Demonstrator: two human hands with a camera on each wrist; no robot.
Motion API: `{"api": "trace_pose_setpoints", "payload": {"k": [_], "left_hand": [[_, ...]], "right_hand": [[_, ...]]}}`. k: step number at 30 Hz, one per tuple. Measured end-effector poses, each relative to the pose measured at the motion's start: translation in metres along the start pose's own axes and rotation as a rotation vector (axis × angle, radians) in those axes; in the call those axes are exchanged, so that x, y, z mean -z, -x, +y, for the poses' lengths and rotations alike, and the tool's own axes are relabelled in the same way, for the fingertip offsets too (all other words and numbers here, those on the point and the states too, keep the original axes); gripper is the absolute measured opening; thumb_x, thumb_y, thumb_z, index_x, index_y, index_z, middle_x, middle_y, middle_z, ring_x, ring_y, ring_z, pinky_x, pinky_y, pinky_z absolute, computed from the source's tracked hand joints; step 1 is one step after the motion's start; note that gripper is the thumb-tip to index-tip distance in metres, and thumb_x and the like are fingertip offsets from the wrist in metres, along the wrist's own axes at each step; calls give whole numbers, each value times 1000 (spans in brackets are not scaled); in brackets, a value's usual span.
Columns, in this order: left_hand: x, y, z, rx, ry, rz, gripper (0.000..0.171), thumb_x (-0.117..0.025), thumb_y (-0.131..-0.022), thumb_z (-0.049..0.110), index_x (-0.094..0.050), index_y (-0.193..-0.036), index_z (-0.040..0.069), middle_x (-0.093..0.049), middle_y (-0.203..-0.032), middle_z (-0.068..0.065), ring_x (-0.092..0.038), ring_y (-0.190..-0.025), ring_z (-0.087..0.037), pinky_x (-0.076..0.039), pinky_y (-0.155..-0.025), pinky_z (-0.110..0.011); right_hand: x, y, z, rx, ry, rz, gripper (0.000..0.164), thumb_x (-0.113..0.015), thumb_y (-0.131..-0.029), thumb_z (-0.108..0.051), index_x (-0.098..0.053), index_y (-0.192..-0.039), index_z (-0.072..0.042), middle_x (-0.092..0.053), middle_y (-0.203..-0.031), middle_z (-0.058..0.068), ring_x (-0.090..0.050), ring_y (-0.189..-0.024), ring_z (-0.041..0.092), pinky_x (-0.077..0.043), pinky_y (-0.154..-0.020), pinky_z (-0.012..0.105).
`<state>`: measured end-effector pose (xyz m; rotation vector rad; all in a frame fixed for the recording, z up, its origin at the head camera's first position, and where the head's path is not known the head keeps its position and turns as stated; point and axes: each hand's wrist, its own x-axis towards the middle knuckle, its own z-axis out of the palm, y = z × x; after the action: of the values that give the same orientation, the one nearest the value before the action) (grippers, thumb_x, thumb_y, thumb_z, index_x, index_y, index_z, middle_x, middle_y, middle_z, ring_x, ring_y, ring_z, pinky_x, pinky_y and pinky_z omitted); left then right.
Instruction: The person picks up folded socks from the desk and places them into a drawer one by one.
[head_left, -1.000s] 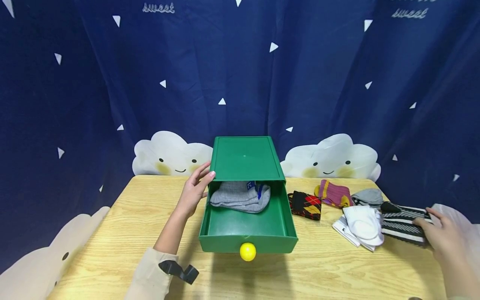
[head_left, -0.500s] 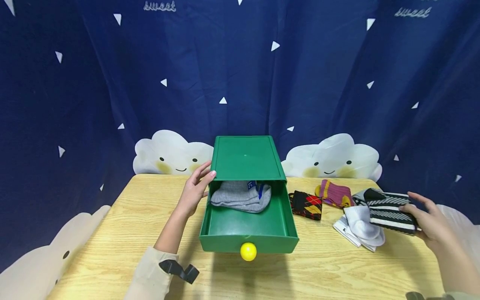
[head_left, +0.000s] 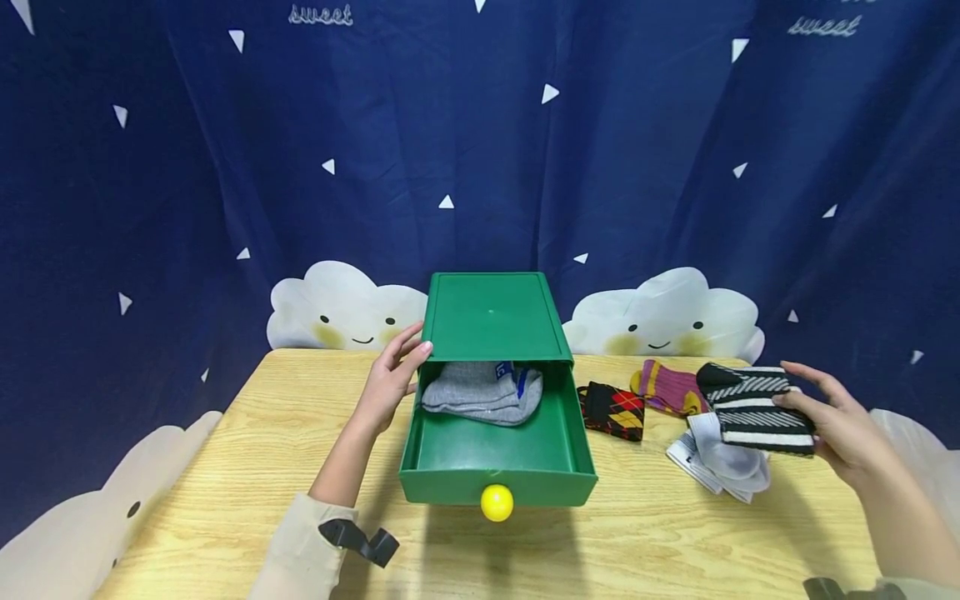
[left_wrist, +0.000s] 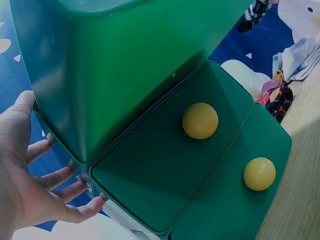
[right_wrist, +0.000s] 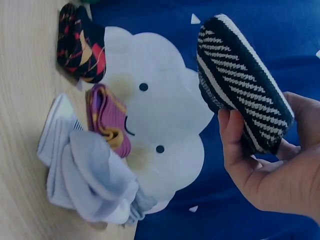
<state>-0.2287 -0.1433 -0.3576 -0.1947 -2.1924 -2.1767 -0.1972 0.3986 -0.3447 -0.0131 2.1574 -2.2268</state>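
My right hand [head_left: 847, 429] pinches a folded pair of black-and-white striped socks [right_wrist: 245, 87] between thumb and fingers. The socks are held above the table, over white folded socks [head_left: 723, 458]. My left hand [head_left: 386, 383] rests against the left side of a green drawer cabinet [head_left: 491, 317], fingers spread along its edge in the left wrist view. The cabinet's top drawer [head_left: 498, 487], with a yellow knob [head_left: 497, 503], is pulled out. Folded grey socks [head_left: 480, 396] with a blue patch lie at the back of that drawer.
On the wooden table [head_left: 300, 417], right of the cabinet, lie folded red-black argyle socks [head_left: 615, 410] and purple-and-yellow socks [head_left: 671, 387]. Grey socks [right_wrist: 144, 202] lie behind the white ones. Two closed drawers [left_wrist: 160, 165] sit below the open one. A blue curtain [head_left: 480, 150] hangs behind.
My right hand has lifted the striped socks from the table's right side and carried them left and upward. My left hand and the drawer have stayed put.
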Motion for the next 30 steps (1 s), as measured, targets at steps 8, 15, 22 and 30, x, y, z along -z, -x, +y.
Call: {"api": "trace_pose_setpoints", "payload": {"k": [8, 15, 22, 30], "left_hand": [[1, -1, 0, 2, 3, -1, 51, -53, -94, 32, -38, -142, 26, -34, -147, -10, -38, -133, -30, -40, -99, -58], [1, -1, 0, 4, -9, -3, 50, -53, -95, 32, -38, -142, 27, -35, -146, -10, -39, -132, -29, -41, -98, -56], [1, -1, -1, 4, 4, 1, 51, -54, -94, 32, -38, -142, 26, -36, -146, -10, -40, -131, -30, -41, -98, -56], [2, -2, -2, 6, -5, 0, 51, -54, -94, 34, -38, -142, 28, -36, -146, -9, -40, -131, -29, -42, -98, -56]], "right_hand": [[-21, -1, -13, 38, 40, -72, 45, -47, -94, -2, -47, -119, -38, -61, -87, -10, -64, -68, 7, -54, -50, 26], [-37, -2, -20, 56, 76, -103, 45, -47, -94, -1, -45, -122, -37, -60, -89, -10, -64, -68, 7, -54, -51, 25], [-53, -3, -28, 93, 72, -181, 45, -47, -94, 0, -44, -126, -32, -63, -89, -6, -66, -70, 10, -55, -54, 27], [-70, -3, -41, 125, 49, -266, 46, -45, -95, 1, -44, -130, -29, -64, -89, -4, -67, -69, 11, -55, -53, 25]]}}
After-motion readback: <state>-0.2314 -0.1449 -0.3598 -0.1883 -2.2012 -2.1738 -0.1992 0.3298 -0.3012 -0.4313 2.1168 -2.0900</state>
